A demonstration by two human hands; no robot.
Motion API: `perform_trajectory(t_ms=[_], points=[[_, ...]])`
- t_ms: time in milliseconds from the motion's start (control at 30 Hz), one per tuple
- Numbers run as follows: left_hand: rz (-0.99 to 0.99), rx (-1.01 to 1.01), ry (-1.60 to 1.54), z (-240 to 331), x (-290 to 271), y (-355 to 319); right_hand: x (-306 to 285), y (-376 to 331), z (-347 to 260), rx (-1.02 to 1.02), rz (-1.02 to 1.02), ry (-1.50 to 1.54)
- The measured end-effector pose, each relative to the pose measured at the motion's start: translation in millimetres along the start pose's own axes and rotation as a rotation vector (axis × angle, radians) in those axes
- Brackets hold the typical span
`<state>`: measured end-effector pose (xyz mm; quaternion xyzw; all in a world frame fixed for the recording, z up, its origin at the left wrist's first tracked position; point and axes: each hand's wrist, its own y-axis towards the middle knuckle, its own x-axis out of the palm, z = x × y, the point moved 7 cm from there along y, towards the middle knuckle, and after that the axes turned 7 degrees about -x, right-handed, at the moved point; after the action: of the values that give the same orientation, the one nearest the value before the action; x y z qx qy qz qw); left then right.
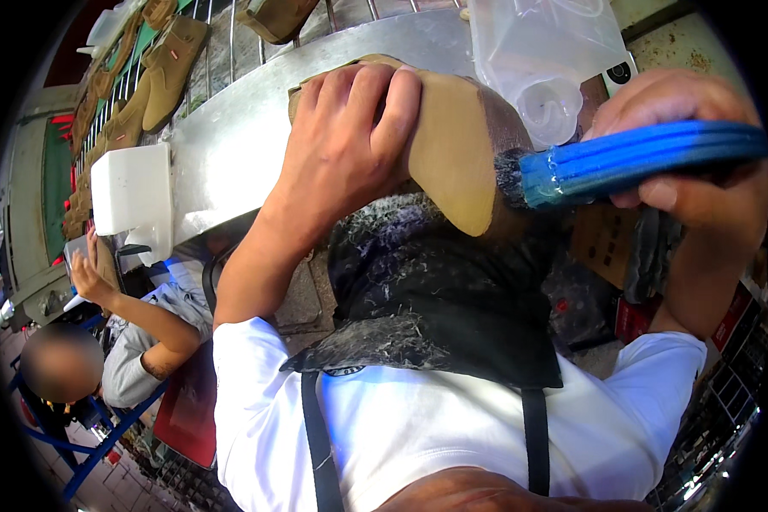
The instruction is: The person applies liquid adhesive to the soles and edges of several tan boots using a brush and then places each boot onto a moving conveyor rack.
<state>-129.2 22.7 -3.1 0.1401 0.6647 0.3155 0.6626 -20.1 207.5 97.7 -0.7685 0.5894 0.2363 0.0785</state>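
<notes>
My left hand (346,141) grips a tan shoe (452,149), sole side facing me, held up in front of my chest. My right hand (687,145) is closed around a blue-handled brush (640,162). The brush's dark bristles touch the heel end of the sole at the shoe's right edge. A dark, glue-crusted apron (435,299) hangs below the shoe, over my white shirt.
A metal conveyor rail (230,145) runs behind the shoe, with several tan boots (166,68) on a rack at the upper left. A white box (132,192) sits on the rail. A clear plastic jug (546,51) stands at the top. Another person (119,341) sits at the lower left.
</notes>
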Motion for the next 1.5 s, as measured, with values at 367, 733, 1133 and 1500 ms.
perform_trajectory(t_ms=[367, 733, 1133, 1500], points=[[-0.109, -0.11, -0.021, -16.6, -1.4, 17.1, 19.2, 4.0, -44.6, -0.28, -0.086, -0.736], [-0.303, -0.279, -0.035, -22.6, -2.2, 54.3, 18.0, -7.7, -64.8, -0.228, 0.122, -1.011], [-0.38, -0.43, -0.152, -22.6, -2.3, 107.3, -4.6, -9.3, -55.3, -0.313, 0.098, -1.178], [-0.44, -0.442, -0.136, 51.5, -10.5, 157.2, -35.8, -57.6, -50.9, -0.326, 0.182, -1.106]])
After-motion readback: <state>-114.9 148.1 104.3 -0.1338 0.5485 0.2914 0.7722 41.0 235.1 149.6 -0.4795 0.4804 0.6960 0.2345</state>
